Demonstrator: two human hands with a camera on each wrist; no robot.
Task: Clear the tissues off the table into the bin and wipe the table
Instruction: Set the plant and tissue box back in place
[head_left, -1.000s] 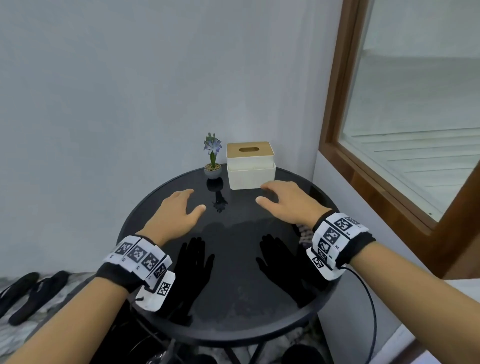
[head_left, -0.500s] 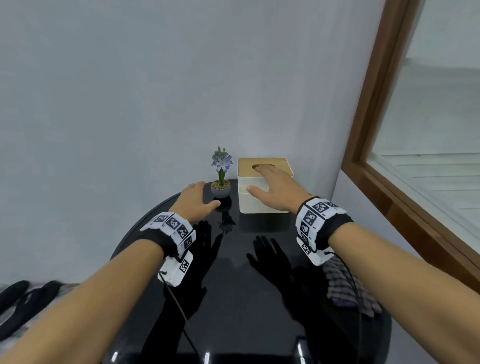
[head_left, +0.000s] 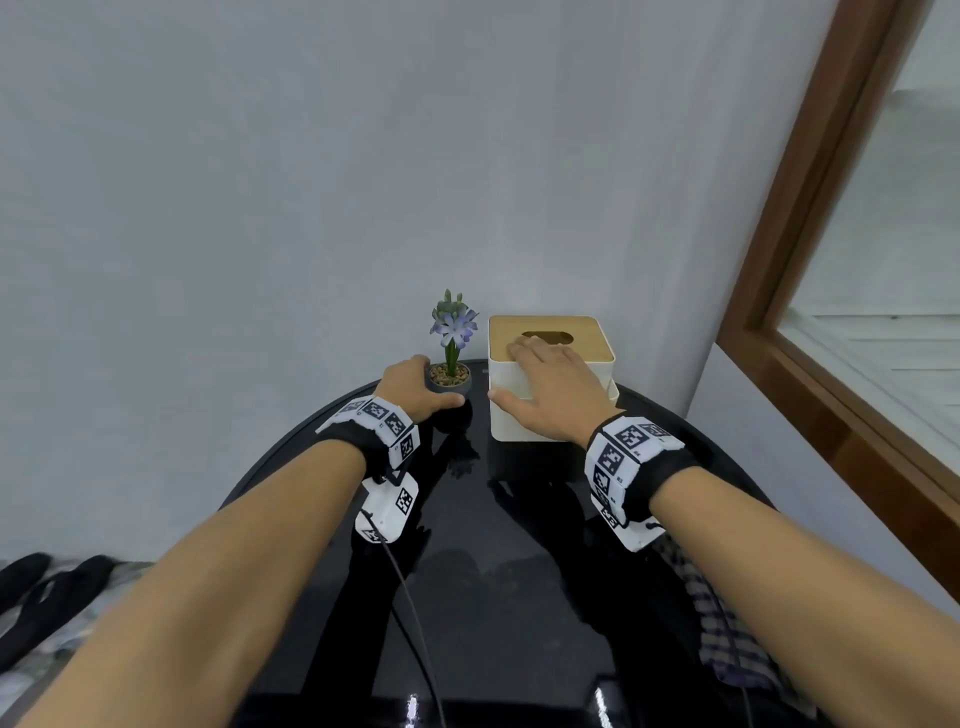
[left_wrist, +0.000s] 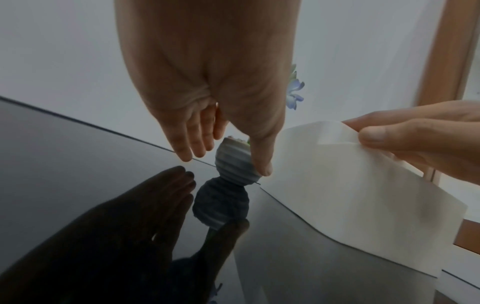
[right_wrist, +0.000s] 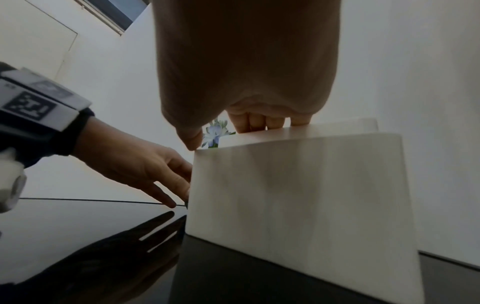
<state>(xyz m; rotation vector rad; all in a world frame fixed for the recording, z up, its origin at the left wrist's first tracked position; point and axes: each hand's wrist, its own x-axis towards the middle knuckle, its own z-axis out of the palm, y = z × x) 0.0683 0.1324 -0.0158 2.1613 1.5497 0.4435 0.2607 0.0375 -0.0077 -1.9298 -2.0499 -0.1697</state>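
Observation:
No loose tissue shows on the round black glossy table. At its back stand a small grey flower pot with a purple flower and a white tissue box with a wooden lid. My left hand is round the pot: the thumb presses its near side and the fingers sit on its far side. My right hand grips the box, fingers over the lid's front edge and thumb on the left corner. A checked cloth lies at the table's right edge, partly under my right forearm.
The grey wall stands right behind the pot and box. A wood-framed window runs along the right. Black sandals lie on the floor to the left. No bin is in view.
Both hands moved from the middle of the table to its back. The left hand reached the pot and the right hand came onto the tissue box. The head came closer.

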